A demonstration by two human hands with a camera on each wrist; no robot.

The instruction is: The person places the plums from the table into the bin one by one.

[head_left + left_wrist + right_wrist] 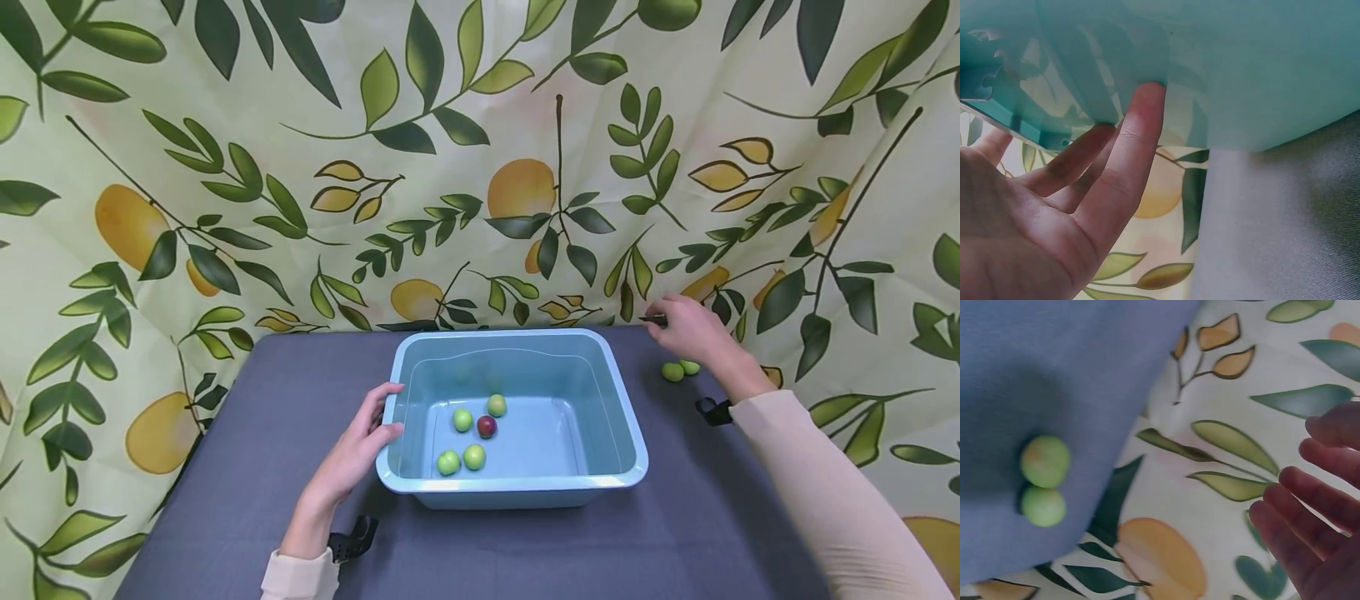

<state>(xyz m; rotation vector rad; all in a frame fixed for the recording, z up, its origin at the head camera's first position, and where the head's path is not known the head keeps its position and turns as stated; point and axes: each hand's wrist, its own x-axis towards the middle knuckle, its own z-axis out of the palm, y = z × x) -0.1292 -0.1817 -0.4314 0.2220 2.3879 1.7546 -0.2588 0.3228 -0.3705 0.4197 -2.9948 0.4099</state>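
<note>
A light-blue plastic bin (517, 483) stands on the table with several small green apple-like fruits (474, 457) and one dark red fruit (487, 427) inside. At the bin's left rim, my left hand (352, 446) touches the side; the left wrist view shows its fairly straight fingers (1138, 125) against the outer wall. My right hand (693, 333) is raised over the table's far right corner, fingers loosely bent. In the right wrist view no object shows in that hand (1316, 519). Two green fruits (1045, 461) lie touching on the table, nearer me than the right hand.
A dark grey-blue cloth covers the table (300, 400). Behind it and at both sides hangs a curtain (450, 167) printed with leaves and orange fruit. Each wrist wears a black strap (354, 540).
</note>
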